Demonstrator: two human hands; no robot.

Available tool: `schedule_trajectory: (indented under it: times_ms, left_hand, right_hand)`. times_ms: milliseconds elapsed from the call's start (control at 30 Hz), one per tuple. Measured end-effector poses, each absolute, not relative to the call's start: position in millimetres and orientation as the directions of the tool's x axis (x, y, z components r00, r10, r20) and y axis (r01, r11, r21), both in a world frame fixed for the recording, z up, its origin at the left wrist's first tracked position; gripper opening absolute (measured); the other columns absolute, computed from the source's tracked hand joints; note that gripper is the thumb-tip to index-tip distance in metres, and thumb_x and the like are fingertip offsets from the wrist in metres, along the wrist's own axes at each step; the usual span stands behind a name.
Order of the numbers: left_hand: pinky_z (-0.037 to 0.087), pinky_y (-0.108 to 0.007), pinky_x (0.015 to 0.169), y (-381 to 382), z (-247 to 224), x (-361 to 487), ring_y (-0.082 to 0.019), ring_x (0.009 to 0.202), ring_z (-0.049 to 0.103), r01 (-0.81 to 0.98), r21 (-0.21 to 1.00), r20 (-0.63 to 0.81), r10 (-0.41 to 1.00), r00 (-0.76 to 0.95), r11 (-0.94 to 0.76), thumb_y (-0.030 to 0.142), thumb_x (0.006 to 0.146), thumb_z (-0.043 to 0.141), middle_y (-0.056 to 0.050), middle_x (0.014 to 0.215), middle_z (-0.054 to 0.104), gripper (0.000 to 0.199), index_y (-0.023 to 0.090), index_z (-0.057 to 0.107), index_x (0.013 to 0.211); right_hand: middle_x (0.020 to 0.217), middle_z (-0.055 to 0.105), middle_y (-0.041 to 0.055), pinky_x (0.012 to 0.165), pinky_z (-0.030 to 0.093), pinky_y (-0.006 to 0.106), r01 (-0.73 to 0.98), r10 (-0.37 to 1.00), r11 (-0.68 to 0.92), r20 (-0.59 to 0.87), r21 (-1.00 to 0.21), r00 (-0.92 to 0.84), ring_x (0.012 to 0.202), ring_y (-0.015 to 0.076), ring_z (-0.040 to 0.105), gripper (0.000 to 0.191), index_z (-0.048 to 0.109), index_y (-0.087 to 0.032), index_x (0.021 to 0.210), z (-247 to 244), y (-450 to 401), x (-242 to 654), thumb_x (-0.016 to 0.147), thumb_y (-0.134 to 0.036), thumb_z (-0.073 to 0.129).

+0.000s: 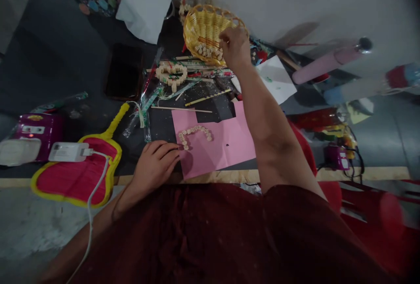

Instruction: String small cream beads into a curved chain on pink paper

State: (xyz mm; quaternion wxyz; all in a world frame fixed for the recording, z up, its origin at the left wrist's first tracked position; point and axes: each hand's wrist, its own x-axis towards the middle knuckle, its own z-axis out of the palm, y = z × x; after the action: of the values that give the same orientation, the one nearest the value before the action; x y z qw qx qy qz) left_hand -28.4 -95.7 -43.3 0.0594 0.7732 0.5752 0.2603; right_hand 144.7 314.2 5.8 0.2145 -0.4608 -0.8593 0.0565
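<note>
A pink paper [213, 157] lies at the table's front edge, bearing a curved row of small pale pieces [197, 131]. My left hand [155, 161] rests at the paper's left edge, palm down, fingers slightly spread, with its fingertips near the lower left end of the row. Farther back, my right hand [235, 47] is over the right side of a yellow woven basket [200, 23], its fingers pinched together; what they hold, if anything, is too small to make out. More pale pieces [206, 51] lie inside the basket, just left of my right hand.
Sticks and plastic wrappers surround a pale beaded ring [171, 74] behind the paper. A black phone [124, 71], a red and yellow fan [78, 168] and a white charger [70, 152] with its cable are at left. Pink bottle [324, 65] stands at right.
</note>
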Motion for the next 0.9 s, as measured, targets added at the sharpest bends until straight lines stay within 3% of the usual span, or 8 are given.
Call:
schedule_trajectory:
  times_ms: [100,233,333,433,567,733,900]
  left_hand:
    - [0.05,-0.042,0.088,-95.8,-42.3,-29.0,-0.026,0.102,0.063,0.862,0.369,0.341,0.913,0.222,-0.348,0.022,0.099,0.068,-0.003,0.114,0.08,0.013,0.023,0.077,0.108]
    - [0.05,-0.042,0.087,-96.2,-43.8,-29.6,-0.026,0.103,0.063,0.87,0.336,0.371,0.9,0.231,-0.361,0.02,0.097,0.069,-0.003,0.113,0.08,0.014,0.025,0.077,0.107]
    - [0.049,-0.042,0.087,-96.6,-45.8,-30.0,-0.026,0.104,0.063,0.869,0.33,0.374,0.897,0.237,-0.368,0.018,0.096,0.069,-0.003,0.113,0.079,0.016,0.026,0.077,0.107]
    - [0.049,-0.042,0.086,-96.7,-46.3,-30.4,-0.027,0.105,0.063,0.866,0.327,0.378,0.893,0.246,-0.377,0.018,0.096,0.068,-0.003,0.114,0.079,0.017,0.026,0.077,0.108]
    - [0.049,-0.043,0.086,-96.6,-44.1,-29.8,-0.027,0.106,0.062,0.875,0.308,0.366,0.895,0.253,-0.373,0.017,0.096,0.068,-0.003,0.114,0.079,0.017,0.025,0.076,0.109]
    - [0.048,-0.043,0.087,-97.2,-43.0,-28.8,-0.027,0.109,0.062,0.882,0.295,0.35,0.901,0.257,-0.366,0.015,0.096,0.066,-0.003,0.117,0.078,0.019,0.025,0.076,0.109]
    - [0.049,-0.044,0.087,-97.9,-44.3,-28.5,-0.028,0.109,0.062,0.88,0.308,0.351,0.903,0.247,-0.361,0.013,0.094,0.065,-0.004,0.117,0.079,0.021,0.024,0.076,0.107]
  right_hand:
    - [0.103,0.072,0.0064,0.089,0.057,0.043,0.745,0.814,0.565,0.386,-0.354,-0.434,0.095,0.0196,0.071,0.025,0.07,-0.017,0.11,21.8,272.2,174.1,0.105,-0.03,0.049]
    - [0.088,0.069,0.0013,0.072,0.057,0.035,0.575,0.803,0.596,0.429,-0.56,-0.414,0.074,0.0149,0.062,0.008,0.066,-0.024,0.1,27.9,169.2,212.9,0.1,-0.032,0.063]
    - [0.101,0.072,0.0042,0.07,0.059,0.032,0.483,0.762,0.636,0.391,-0.601,-0.517,0.077,0.0142,0.066,0.022,0.065,-0.023,0.12,12.1,83.9,227.2,0.099,-0.028,0.061]
    - [0.099,0.076,0.005,0.074,0.061,0.033,0.395,0.688,0.683,0.359,-0.614,-0.631,0.089,0.0182,0.071,0.017,0.07,-0.025,0.113,-12.7,19.8,224.1,0.097,-0.021,0.064]
    - [0.103,0.08,0.0064,0.088,0.057,0.039,0.469,0.653,0.726,0.292,-0.502,-0.699,0.096,0.0208,0.071,0.013,0.074,-0.023,0.108,-35.8,-18.8,206.0,0.102,-0.021,0.063]
    - [0.104,0.082,0.0037,0.084,0.047,0.039,0.567,0.653,0.751,0.259,-0.337,-0.711,0.097,0.0224,0.068,0.014,0.075,-0.023,0.109,-34.4,-21.2,195.1,0.104,-0.029,0.064]
    - [0.103,0.082,0.0032,0.085,0.042,0.038,0.59,0.661,0.744,0.222,-0.314,-0.716,0.098,0.0215,0.067,0.012,0.073,-0.022,0.108,-27.3,-19.8,193.6,0.105,-0.028,0.063]
